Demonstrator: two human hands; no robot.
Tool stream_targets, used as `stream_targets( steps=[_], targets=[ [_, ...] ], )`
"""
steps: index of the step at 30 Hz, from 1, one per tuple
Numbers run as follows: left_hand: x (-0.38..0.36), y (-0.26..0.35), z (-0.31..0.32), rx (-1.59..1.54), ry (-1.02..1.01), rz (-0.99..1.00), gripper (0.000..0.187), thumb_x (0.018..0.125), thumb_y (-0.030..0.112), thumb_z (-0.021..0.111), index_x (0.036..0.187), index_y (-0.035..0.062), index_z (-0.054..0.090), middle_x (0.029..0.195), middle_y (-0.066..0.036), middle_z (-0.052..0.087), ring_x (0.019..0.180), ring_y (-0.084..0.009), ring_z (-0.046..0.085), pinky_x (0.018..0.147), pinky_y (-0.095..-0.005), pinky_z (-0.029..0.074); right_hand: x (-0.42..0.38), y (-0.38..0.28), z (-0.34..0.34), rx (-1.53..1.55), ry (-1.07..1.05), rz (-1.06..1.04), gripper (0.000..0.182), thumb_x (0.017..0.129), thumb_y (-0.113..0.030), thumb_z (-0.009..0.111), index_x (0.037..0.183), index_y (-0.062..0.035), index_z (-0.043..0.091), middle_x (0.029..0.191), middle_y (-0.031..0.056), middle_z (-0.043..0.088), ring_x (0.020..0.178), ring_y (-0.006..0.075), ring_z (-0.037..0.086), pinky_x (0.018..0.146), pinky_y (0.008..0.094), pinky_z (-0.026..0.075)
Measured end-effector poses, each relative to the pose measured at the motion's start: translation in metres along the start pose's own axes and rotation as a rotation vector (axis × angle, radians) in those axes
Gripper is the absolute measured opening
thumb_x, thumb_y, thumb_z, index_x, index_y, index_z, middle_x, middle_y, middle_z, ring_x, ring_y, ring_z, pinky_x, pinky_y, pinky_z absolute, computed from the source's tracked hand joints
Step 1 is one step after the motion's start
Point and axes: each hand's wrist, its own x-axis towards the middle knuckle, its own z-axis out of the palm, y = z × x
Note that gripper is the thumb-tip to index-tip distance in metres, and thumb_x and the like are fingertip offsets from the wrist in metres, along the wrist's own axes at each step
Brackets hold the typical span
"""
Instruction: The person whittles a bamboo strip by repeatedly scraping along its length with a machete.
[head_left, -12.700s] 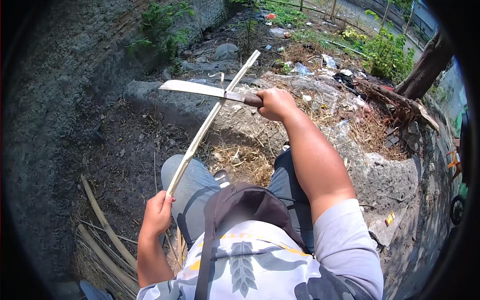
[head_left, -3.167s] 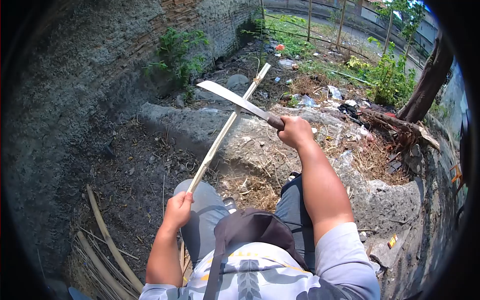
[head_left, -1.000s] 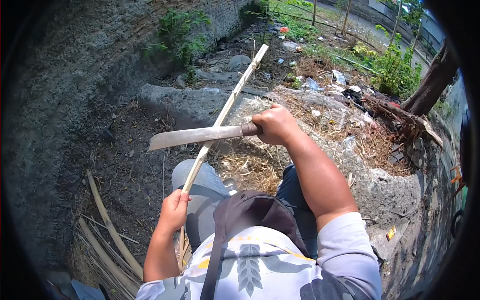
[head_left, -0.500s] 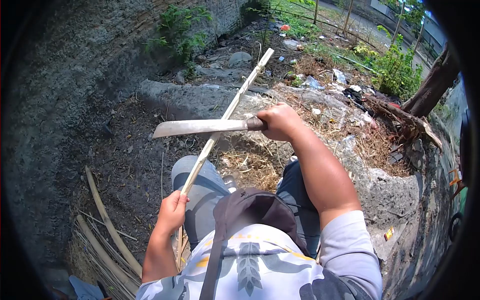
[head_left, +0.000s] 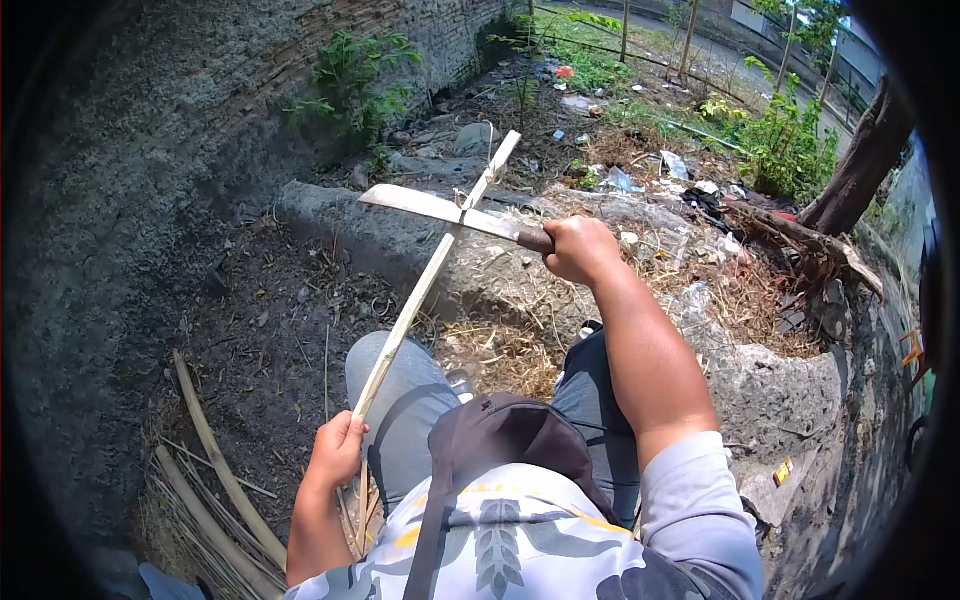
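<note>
A long pale wooden stick slants up and away from me past my left knee. My left hand is wrapped round its lower part. In my right hand is the dark handle of a machete, its broad blade pointing left. The blade lies across the upper part of the stick and touches it. Thin curled shavings stand up from the stick just beyond the blade. Below my left hand the stick's lower end is partly hidden by my arm and shirt.
Curved strips and split canes lie on the ground at my left. A rough wall rises on that side. Ahead are a concrete block, dry shavings and scattered litter. A tree trunk leans at the right.
The machete has slid up the stick, away from me, and its blade has tilted. Shavings have curled up at the blade. My left hand and the stick have dropped slightly.
</note>
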Motion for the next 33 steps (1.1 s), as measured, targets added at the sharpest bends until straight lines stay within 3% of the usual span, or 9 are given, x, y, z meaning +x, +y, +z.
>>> stream_targets(
  steps=[4, 9, 11, 13, 19, 20, 23, 30, 33],
  targets=[
    [0.007, 0.004, 0.006, -0.124, -0.011, -0.022, 0.029, 0.109, 0.023, 0.055, 0.092, 0.0027, 0.066, 0.069, 0.001, 0.055, 0.063, -0.0081, 0.047, 0.057, -0.0303, 0.040, -0.002, -0.015, 0.005, 0.102, -0.115, -0.215, 0.019, 0.077, -0.024, 0.072, 0.093, -0.0146, 0.074, 0.094, 0.0123, 0.076, 0.097, 0.0335, 0.073, 0.086, 0.0482, 0.057],
    [0.015, 0.005, 0.006, -0.048, 0.021, 0.040, 0.028, 0.108, 0.023, 0.056, 0.092, 0.0030, 0.066, 0.069, 0.001, 0.055, 0.063, -0.0084, 0.047, 0.057, -0.0300, 0.040, -0.008, -0.055, 0.009, -0.110, -0.075, -0.519, 0.016, 0.070, -0.023, 0.073, 0.085, -0.0202, 0.073, 0.086, 0.0048, 0.076, 0.088, 0.0276, 0.075, 0.091, 0.0384, 0.052],
    [0.001, -0.001, -0.008, -0.034, -0.010, 0.021, 0.028, 0.108, 0.023, 0.056, 0.092, 0.0028, 0.066, 0.068, 0.001, 0.055, 0.063, -0.0087, 0.047, 0.058, -0.0303, 0.041, 0.008, -0.023, 0.027, -0.110, -0.043, -0.342, 0.019, 0.073, -0.023, 0.073, 0.091, -0.0196, 0.075, 0.090, 0.0073, 0.077, 0.091, 0.0290, 0.075, 0.091, 0.0408, 0.054],
    [-0.016, 0.000, -0.027, -0.045, -0.054, 0.021, 0.029, 0.108, 0.024, 0.056, 0.092, 0.0024, 0.066, 0.067, -0.001, 0.055, 0.063, -0.0091, 0.048, 0.058, -0.0309, 0.042, 0.015, 0.009, 0.014, 0.132, 0.029, 0.121, 0.024, 0.076, -0.022, 0.071, 0.099, -0.0175, 0.076, 0.097, 0.0106, 0.077, 0.096, 0.0311, 0.074, 0.090, 0.0449, 0.056],
    [-0.009, -0.025, -0.015, 0.012, -0.014, 0.072, 0.028, 0.107, 0.023, 0.057, 0.090, 0.0024, 0.067, 0.072, -0.001, 0.060, 0.067, -0.0094, 0.051, 0.061, -0.0311, 0.044, 0.007, 0.000, 0.005, 0.000, -0.037, 0.116, 0.026, 0.080, -0.023, 0.068, 0.103, -0.0134, 0.076, 0.105, 0.0144, 0.076, 0.102, 0.0346, 0.073, 0.087, 0.0481, 0.058],
    [-0.012, -0.029, -0.014, -0.021, -0.039, 0.028, 0.028, 0.108, 0.022, 0.057, 0.091, 0.0027, 0.067, 0.071, 0.000, 0.058, 0.066, -0.0084, 0.050, 0.060, -0.0305, 0.043, 0.002, 0.001, 0.006, 0.213, -0.045, 0.133, 0.028, 0.080, -0.026, 0.071, 0.104, -0.0123, 0.076, 0.102, 0.0153, 0.076, 0.099, 0.0338, 0.073, 0.084, 0.0459, 0.058],
    [-0.009, -0.022, -0.011, -0.085, -0.050, -0.006, 0.026, 0.108, 0.022, 0.056, 0.093, 0.0030, 0.066, 0.070, 0.002, 0.054, 0.066, -0.0067, 0.047, 0.058, -0.0293, 0.040, 0.008, 0.002, 0.021, 0.539, -0.532, 0.070, 0.033, 0.078, -0.030, 0.075, 0.106, -0.0117, 0.076, 0.099, 0.0145, 0.076, 0.095, 0.0318, 0.073, 0.084, 0.0444, 0.056],
    [0.004, 0.000, -0.004, -0.041, -0.017, 0.002, 0.027, 0.108, 0.022, 0.056, 0.092, 0.0019, 0.065, 0.068, 0.000, 0.054, 0.064, -0.0084, 0.047, 0.058, -0.0307, 0.040, -0.005, -0.044, 0.014, -0.093, -0.072, -0.420, 0.020, 0.073, -0.025, 0.077, 0.091, -0.0161, 0.075, 0.092, 0.0089, 0.077, 0.091, 0.0284, 0.074, 0.087, 0.0415, 0.054],
    [-0.007, -0.008, -0.019, 0.110, 0.019, 0.049, 0.026, 0.107, 0.021, 0.056, 0.092, 0.0014, 0.065, 0.067, -0.004, 0.055, 0.063, -0.0107, 0.048, 0.058, -0.0327, 0.041, 0.007, -0.005, 0.016, -0.121, 0.030, -0.154, 0.016, 0.077, -0.022, 0.073, 0.092, -0.0174, 0.075, 0.092, 0.0078, 0.077, 0.092, 0.0282, 0.075, 0.090, 0.0424, 0.053]
  ],
)
